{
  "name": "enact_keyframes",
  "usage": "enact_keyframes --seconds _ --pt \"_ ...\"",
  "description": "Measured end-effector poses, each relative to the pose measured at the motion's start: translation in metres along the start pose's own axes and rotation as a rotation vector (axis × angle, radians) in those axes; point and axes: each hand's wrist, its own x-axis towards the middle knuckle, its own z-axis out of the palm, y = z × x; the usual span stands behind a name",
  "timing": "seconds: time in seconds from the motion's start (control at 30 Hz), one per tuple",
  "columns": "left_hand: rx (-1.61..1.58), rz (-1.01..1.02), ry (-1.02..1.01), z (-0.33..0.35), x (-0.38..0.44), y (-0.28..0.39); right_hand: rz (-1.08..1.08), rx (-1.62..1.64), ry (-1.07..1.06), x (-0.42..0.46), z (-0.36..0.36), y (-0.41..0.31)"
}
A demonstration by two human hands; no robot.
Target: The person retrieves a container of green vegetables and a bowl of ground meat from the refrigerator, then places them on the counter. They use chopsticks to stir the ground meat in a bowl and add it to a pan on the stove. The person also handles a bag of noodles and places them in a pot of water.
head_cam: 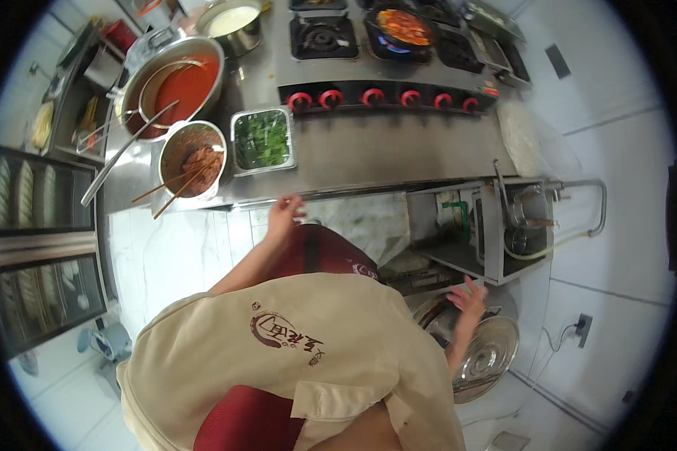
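Observation:
My left hand [286,212] hangs just in front of the steel counter's edge, empty, with its fingers loosely curled. Out to the right, my right hand [470,301] is empty with spread fingers, above a round glass lid [488,352]. On the counter near my left hand stands a white pot of minced meat [203,169] with wooden chopsticks [187,190] resting in it. Beside it is a clear-lidded tray of chopped greens [262,140]. Behind, a large steel bowl [217,84] holds red sauce [186,90]. A pan of red food [403,28] sits over a blue flame.
A gas stove [327,70] with several red knobs is at the back. A long metal handle [130,152] juts over the counter's left edge. At right stand a steel sink unit [499,270] and a hose [541,252]. Glass-doored cabinets [39,242] line the left.

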Motion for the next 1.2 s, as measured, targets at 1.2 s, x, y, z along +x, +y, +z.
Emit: enact_keyframes --seconds 1.2 --pt "-0.555 0.33 0.795 -0.197 -0.037 0.065 -0.637 -0.512 -1.167 0.127 0.33 -0.072"
